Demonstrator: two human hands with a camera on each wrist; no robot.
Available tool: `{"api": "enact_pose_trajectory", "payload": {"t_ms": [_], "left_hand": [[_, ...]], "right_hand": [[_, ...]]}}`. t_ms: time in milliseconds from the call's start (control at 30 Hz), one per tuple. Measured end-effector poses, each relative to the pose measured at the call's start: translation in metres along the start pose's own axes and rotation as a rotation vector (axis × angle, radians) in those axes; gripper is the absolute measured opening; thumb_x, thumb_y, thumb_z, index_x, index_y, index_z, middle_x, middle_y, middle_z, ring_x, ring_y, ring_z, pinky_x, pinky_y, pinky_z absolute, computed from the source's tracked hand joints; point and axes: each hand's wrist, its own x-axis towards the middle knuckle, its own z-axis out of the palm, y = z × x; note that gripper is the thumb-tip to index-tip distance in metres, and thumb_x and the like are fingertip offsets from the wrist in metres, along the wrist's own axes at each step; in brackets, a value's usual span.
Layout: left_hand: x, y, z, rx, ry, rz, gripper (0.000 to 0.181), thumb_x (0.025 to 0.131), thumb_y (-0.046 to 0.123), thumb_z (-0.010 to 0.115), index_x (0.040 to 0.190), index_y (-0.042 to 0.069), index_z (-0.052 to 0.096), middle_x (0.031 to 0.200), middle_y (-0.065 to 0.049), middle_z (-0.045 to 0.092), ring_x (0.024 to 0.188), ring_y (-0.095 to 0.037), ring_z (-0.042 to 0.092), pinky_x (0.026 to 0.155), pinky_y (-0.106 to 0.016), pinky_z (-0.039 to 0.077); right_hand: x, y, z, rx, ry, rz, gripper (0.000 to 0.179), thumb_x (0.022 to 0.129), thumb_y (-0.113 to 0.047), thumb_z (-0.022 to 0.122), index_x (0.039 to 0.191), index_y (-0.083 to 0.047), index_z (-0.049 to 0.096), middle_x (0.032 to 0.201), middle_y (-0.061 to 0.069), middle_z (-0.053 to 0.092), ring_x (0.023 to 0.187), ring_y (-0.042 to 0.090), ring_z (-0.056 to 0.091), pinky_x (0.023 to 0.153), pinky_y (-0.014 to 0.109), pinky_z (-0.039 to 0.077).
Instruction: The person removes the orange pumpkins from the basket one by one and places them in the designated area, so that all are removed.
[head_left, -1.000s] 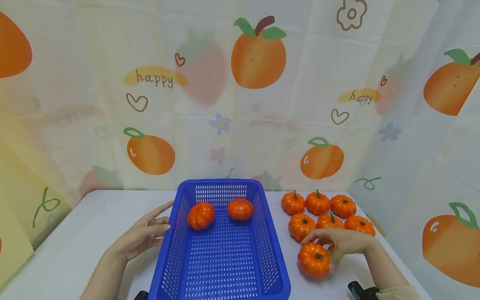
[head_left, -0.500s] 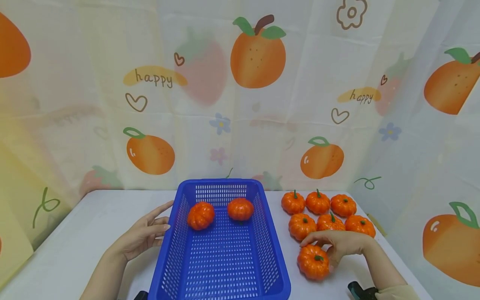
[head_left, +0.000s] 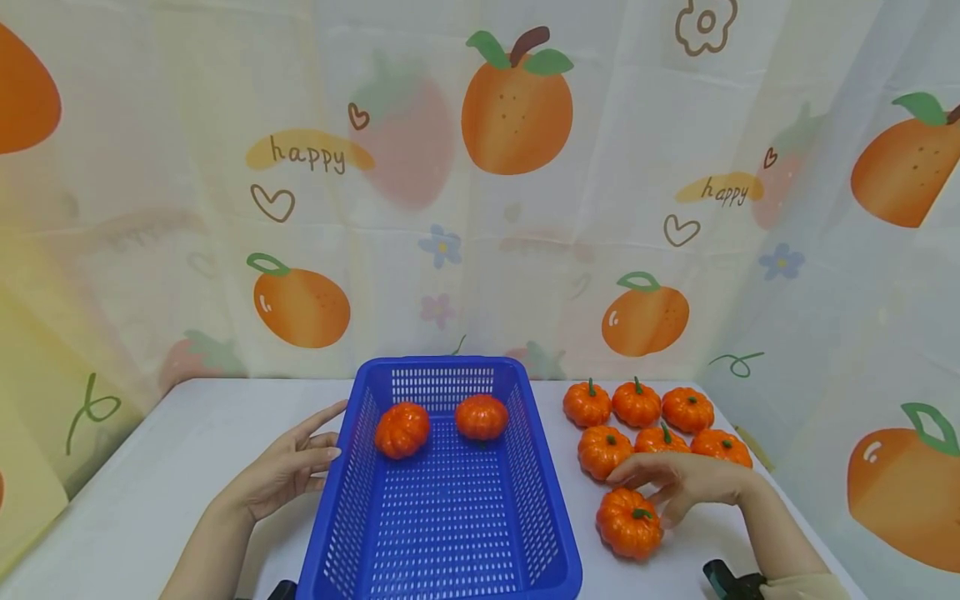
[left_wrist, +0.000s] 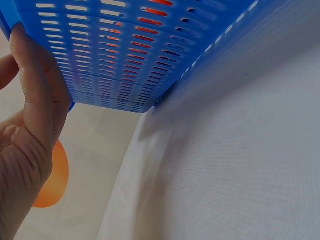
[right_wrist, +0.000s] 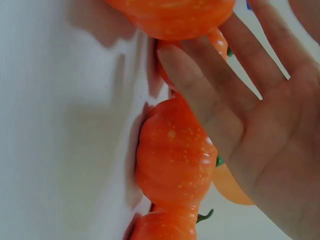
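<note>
A blue plastic basket [head_left: 442,533] stands on the white table, with two small orange pumpkins, a left pumpkin [head_left: 402,431] and a right pumpkin [head_left: 482,417], lying at its far end. My left hand [head_left: 283,475] rests its fairly straight fingertips against the basket's left rim; the left wrist view shows the basket's slotted side wall [left_wrist: 110,55]. At the right, my right hand [head_left: 686,483] is just behind the nearest pumpkin [head_left: 630,523], thumb apart from it and fingers loosely extended. In the right wrist view the palm faces the camera, fingers reaching toward that pumpkin [right_wrist: 175,17].
Several more pumpkins sit in two rows on the table's right side, among them a front-left pumpkin [head_left: 604,452] and a back-right pumpkin [head_left: 687,409]. A fruit-printed curtain [head_left: 525,275] hangs behind the table and along its right side.
My right hand has loosened from the nearest pumpkin, its thumb and fingers coming away and shifting slightly right. That pumpkin stays on the table. The left hand and basket keep their places.
</note>
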Motion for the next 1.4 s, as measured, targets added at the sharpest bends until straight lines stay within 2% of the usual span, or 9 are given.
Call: {"api": "enact_pose_trajectory", "payload": {"t_ms": [167, 367, 467, 567, 833, 967, 1167, 1300, 1400], "left_hand": [[0.000, 0.000, -0.001, 0.005, 0.004, -0.001, 0.071, 0.102, 0.006, 0.044, 0.160, 0.019, 0.006, 0.104, 0.007, 0.061, 0.095, -0.008, 0.070, 0.086, -0.031, 0.061], [-0.001, 0.000, 0.000, 0.003, 0.006, -0.004, 0.071, 0.101, 0.006, 0.045, 0.160, 0.020, 0.007, 0.102, 0.008, 0.060, 0.093, -0.006, 0.070, 0.085, -0.030, 0.061], [-0.001, 0.000, 0.000, 0.001, 0.008, -0.010, 0.071, 0.101, 0.007, 0.045, 0.160, 0.020, 0.008, 0.102, 0.008, 0.059, 0.092, -0.006, 0.069, 0.085, -0.030, 0.060], [-0.001, 0.001, 0.001, 0.005, 0.008, -0.012, 0.072, 0.102, 0.007, 0.046, 0.160, 0.019, 0.006, 0.102, 0.007, 0.059, 0.093, -0.006, 0.069, 0.086, -0.030, 0.060], [-0.001, 0.004, 0.001, 0.012, 0.006, -0.019, 0.073, 0.101, 0.007, 0.046, 0.160, 0.018, 0.003, 0.103, 0.007, 0.060, 0.093, -0.006, 0.070, 0.086, -0.031, 0.060], [0.000, 0.004, 0.000, 0.013, 0.009, -0.017, 0.073, 0.101, 0.007, 0.046, 0.160, 0.019, 0.005, 0.104, 0.007, 0.061, 0.094, -0.007, 0.070, 0.087, -0.031, 0.060], [0.000, 0.002, -0.001, 0.003, 0.014, -0.015, 0.072, 0.101, 0.006, 0.046, 0.160, 0.021, 0.007, 0.103, 0.007, 0.060, 0.094, -0.007, 0.070, 0.087, -0.031, 0.060], [0.000, 0.000, -0.001, -0.006, 0.009, -0.012, 0.071, 0.102, 0.006, 0.045, 0.160, 0.023, 0.009, 0.103, 0.007, 0.059, 0.094, -0.007, 0.070, 0.087, -0.032, 0.060], [0.000, -0.001, -0.001, -0.005, 0.002, -0.006, 0.070, 0.102, 0.006, 0.044, 0.160, 0.023, 0.009, 0.104, 0.007, 0.059, 0.096, -0.009, 0.070, 0.087, -0.033, 0.060]], "right_hand": [[-0.004, -0.002, -0.004, -0.017, 0.036, -0.020, 0.066, 0.082, -0.012, 0.070, 0.143, -0.002, 0.046, 0.147, 0.032, 0.043, 0.128, 0.008, 0.056, 0.101, 0.023, 0.051], [-0.006, -0.009, -0.009, -0.032, 0.056, -0.039, 0.058, 0.087, -0.011, 0.068, 0.140, 0.002, 0.047, 0.142, 0.033, 0.047, 0.129, 0.029, 0.056, 0.100, 0.025, 0.052], [-0.006, -0.015, -0.011, -0.050, 0.088, -0.036, 0.055, 0.088, -0.012, 0.068, 0.139, 0.001, 0.049, 0.141, 0.031, 0.050, 0.127, 0.031, 0.056, 0.099, 0.027, 0.053], [-0.005, -0.022, -0.012, -0.072, 0.117, -0.046, 0.053, 0.089, -0.013, 0.067, 0.138, -0.002, 0.050, 0.143, 0.029, 0.050, 0.128, 0.029, 0.056, 0.100, 0.026, 0.053], [0.004, -0.051, -0.013, -0.120, 0.205, -0.033, 0.051, 0.092, -0.017, 0.065, 0.139, -0.007, 0.051, 0.145, 0.025, 0.049, 0.131, 0.049, 0.048, 0.094, 0.025, 0.055], [0.017, -0.068, -0.017, -0.175, 0.266, -0.089, 0.048, 0.092, -0.017, 0.067, 0.138, -0.014, 0.053, 0.143, 0.019, 0.052, 0.132, 0.047, 0.048, 0.097, 0.025, 0.053], [0.048, -0.099, -0.017, -0.256, 0.372, -0.135, 0.050, 0.090, -0.024, 0.070, 0.137, -0.025, 0.054, 0.141, 0.004, 0.057, 0.131, 0.039, 0.054, 0.099, 0.041, 0.055], [0.073, -0.115, -0.007, -0.267, 0.399, -0.115, 0.053, 0.087, -0.030, 0.074, 0.136, -0.030, 0.055, 0.143, 0.002, 0.056, 0.132, 0.033, 0.055, 0.094, 0.043, 0.058], [0.090, -0.124, 0.001, -0.266, 0.380, -0.136, 0.056, 0.087, -0.027, 0.073, 0.139, -0.024, 0.053, 0.147, 0.007, 0.052, 0.134, 0.036, 0.053, 0.095, 0.046, 0.057]]}}
